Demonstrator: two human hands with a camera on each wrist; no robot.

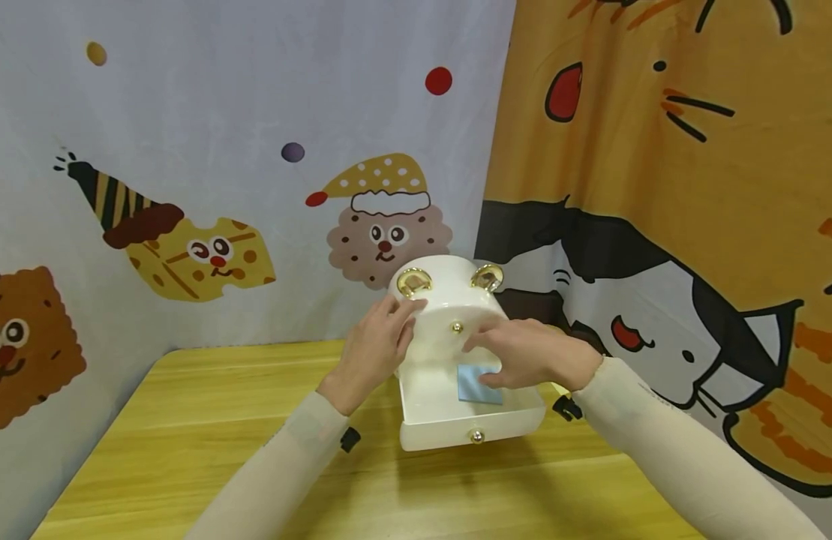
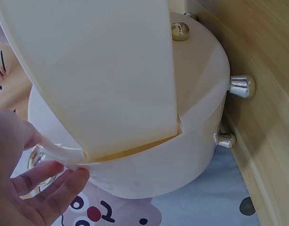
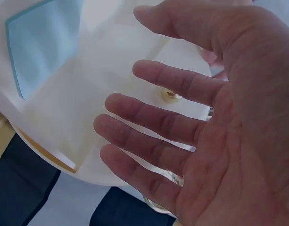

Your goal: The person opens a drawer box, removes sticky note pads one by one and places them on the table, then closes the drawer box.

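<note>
A white rounded box (image 1: 449, 262) with two gold ears stands on the table, its lower drawer (image 1: 443, 433) pulled out toward me. Inside the drawer lies a flat, light blue square piece (image 1: 476, 386), also visible in the right wrist view (image 3: 43, 44). My left hand (image 1: 371, 349) rests at the box's left side, below the gold ear (image 1: 414, 283); in the left wrist view its fingertips (image 2: 78, 176) touch the side by the drawer opening. Over the drawer's right part hovers my right hand (image 1: 533, 351), fingers spread and palm bare (image 3: 219, 136).
One gold knob (image 1: 458, 328) sits on the upper front, another (image 1: 477, 436) on the drawer front. Short metallic feet (image 2: 241, 86) support the box on the wooden table (image 1: 253, 420). Behind it hang a white cartoon curtain (image 1: 220, 97) and an orange one (image 1: 625, 150).
</note>
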